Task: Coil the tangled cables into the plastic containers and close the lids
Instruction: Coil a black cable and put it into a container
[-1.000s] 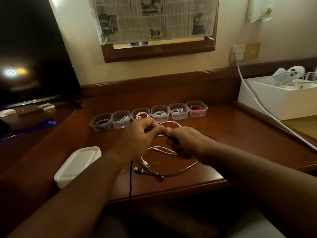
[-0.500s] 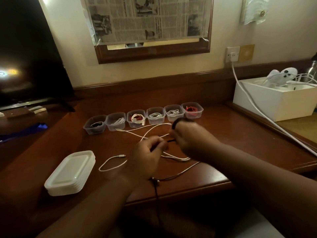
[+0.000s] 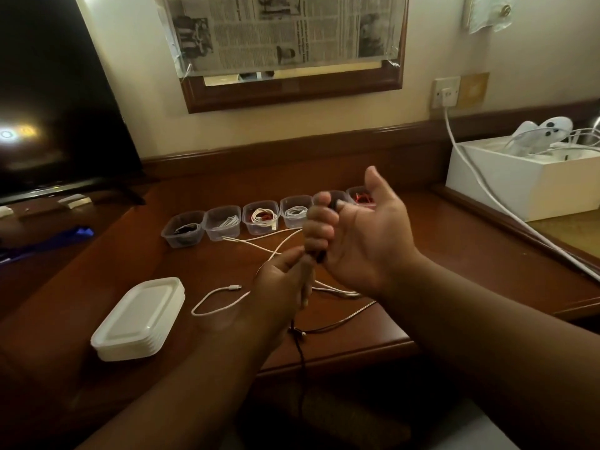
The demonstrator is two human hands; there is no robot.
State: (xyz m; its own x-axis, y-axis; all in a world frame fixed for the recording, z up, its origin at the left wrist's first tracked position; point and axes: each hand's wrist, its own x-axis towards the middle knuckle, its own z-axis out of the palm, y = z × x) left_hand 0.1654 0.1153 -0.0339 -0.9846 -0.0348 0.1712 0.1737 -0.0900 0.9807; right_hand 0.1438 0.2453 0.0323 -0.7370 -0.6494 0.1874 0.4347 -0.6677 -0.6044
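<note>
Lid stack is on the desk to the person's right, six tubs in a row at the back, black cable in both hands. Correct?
One slip: the lid stack lies on the person's left, as the head view shows. The tubs do line the back, and both the left hand and right hand hold the black cable.

Dim, warm indoor light; soft picture.
A bright glare spot reflects on the dark television screen (image 3: pixel 48 102) at left. The right hand (image 3: pixel 354 235) is motion-blurred, the desk (image 3: pixel 454 254) lies in shadow, and straight edges bow toward the frame borders.
</note>
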